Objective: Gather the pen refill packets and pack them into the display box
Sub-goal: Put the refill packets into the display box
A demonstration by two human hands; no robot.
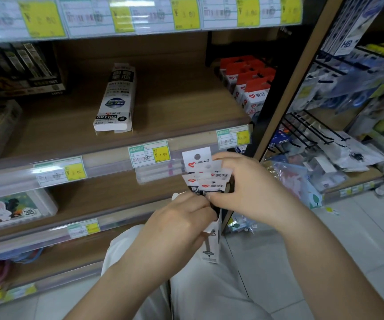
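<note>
My left hand (181,218) is wrapped round the upright white display box (210,247), near me and in front of the shelves. My right hand (244,188) pinches the pen refill packets (206,175) standing in the box's open top; their white headers show a red heart logo. Far left on the wooden shelf (175,107) lies another box (115,98), marked GR1103.

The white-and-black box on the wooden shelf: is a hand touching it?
No, the white-and-black box lies alone, apart from left hand and right hand.
</note>
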